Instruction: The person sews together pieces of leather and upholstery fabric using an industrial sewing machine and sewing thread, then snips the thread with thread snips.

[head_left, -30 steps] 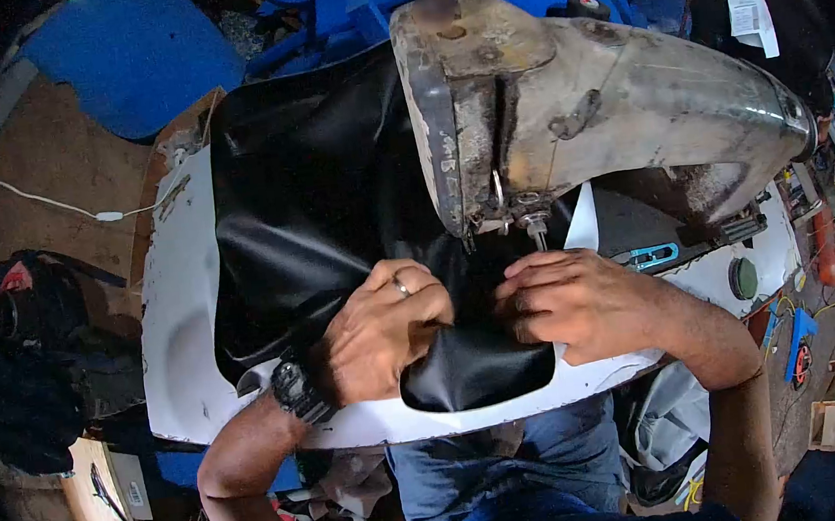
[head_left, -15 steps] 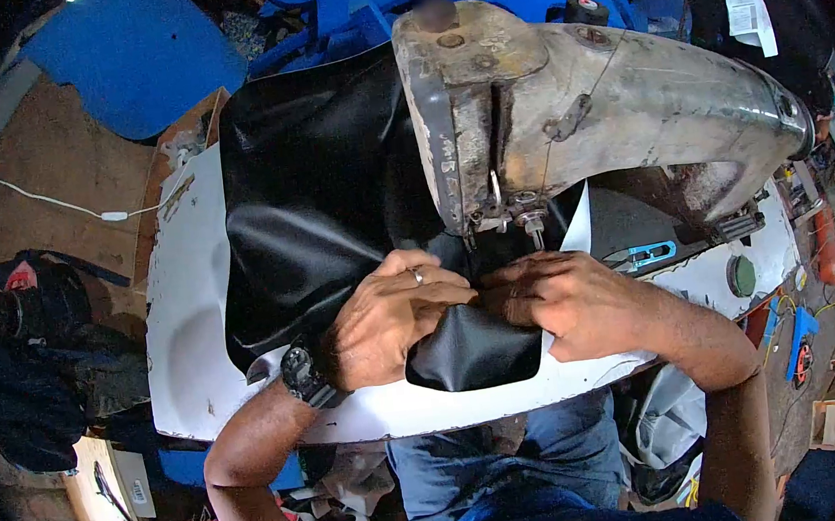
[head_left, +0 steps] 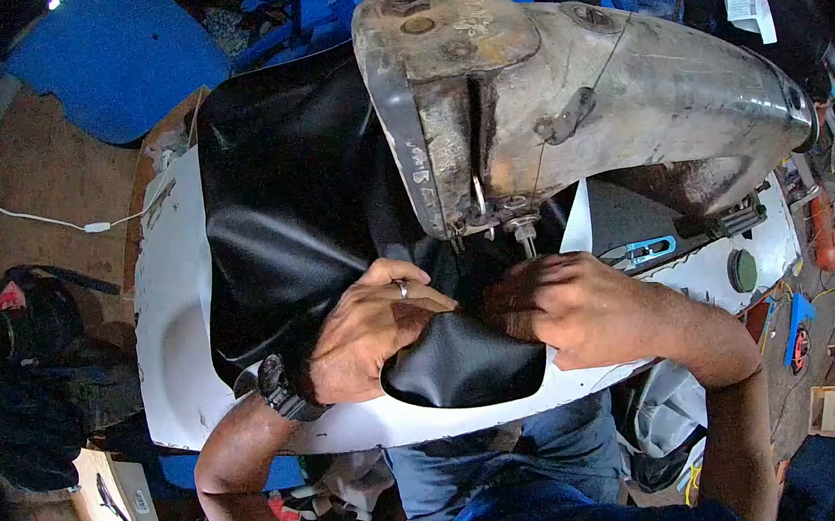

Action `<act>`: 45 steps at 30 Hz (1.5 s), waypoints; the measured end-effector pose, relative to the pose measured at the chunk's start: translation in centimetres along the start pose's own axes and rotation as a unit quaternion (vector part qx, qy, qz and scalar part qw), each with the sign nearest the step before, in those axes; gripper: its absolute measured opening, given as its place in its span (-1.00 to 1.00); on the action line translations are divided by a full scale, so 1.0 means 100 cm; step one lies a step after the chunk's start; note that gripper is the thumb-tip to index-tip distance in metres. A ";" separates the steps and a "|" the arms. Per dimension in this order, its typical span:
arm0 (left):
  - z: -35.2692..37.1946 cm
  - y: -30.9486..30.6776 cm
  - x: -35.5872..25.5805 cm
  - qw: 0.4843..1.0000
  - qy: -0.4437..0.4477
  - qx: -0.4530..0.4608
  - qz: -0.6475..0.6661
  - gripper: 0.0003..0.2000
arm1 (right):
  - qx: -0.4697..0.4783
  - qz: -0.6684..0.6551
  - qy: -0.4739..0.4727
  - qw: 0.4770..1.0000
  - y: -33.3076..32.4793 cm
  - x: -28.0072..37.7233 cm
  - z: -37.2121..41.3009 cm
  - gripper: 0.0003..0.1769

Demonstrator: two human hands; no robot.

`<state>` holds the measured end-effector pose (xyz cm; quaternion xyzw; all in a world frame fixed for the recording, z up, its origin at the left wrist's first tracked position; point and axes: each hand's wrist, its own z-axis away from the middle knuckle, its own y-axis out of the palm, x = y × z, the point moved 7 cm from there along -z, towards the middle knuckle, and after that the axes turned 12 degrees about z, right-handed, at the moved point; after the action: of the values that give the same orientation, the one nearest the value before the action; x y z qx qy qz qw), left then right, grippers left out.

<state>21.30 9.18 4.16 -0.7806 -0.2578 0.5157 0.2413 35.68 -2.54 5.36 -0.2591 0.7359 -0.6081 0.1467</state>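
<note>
Black leather-like sheet (head_left: 282, 213) spreads over the white table and under the head of a worn grey sewing machine (head_left: 461, 85). Its near edge bulges toward me as a flap between my hands. My left hand (head_left: 364, 336), with a ring and a wristwatch, is closed on the sheet at the flap's left side. At the right side, my right hand (head_left: 578, 310) has its fingers curled onto the sheet, close to the needle area (head_left: 526, 235). The fingertips of both hands are partly hidden, and shadow covers the spot under the needle.
Blue thread snips (head_left: 650, 249) and a round green object (head_left: 742, 270) lie on the white table (head_left: 178, 334), right of my right hand. A white cable (head_left: 31, 217) runs across the brown board on the left. Blue sheets (head_left: 117, 58) stand behind.
My left hand has shifted slightly left and the flap between my hands looks wider. My right hand stays almost in place. The whole view has tilted a little, so the machine head appears larger.
</note>
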 end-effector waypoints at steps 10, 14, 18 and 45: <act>-0.008 0.001 -0.012 0.999 -0.002 0.050 -0.009 -0.77 | 0.007 -0.003 -0.023 1.000 -0.004 0.004 -0.003 -0.76; -0.007 0.002 -0.013 0.999 0.001 0.050 -0.021 -0.82 | 0.017 0.012 -0.020 1.000 -0.004 0.005 -0.003 -0.74; -0.007 0.003 -0.013 0.998 -0.008 0.051 -0.032 -0.82 | 0.002 0.011 -0.016 1.000 -0.006 0.004 -0.005 -0.74; -0.017 -0.002 0.003 0.984 -0.060 -0.009 -0.168 -0.76 | -0.030 0.049 0.024 0.998 0.002 -0.029 -0.009 -0.66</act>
<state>22.96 9.35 4.70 -0.6958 -0.4044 0.5114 0.3013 37.50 -0.14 5.08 -0.2125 0.7689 -0.5840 0.1505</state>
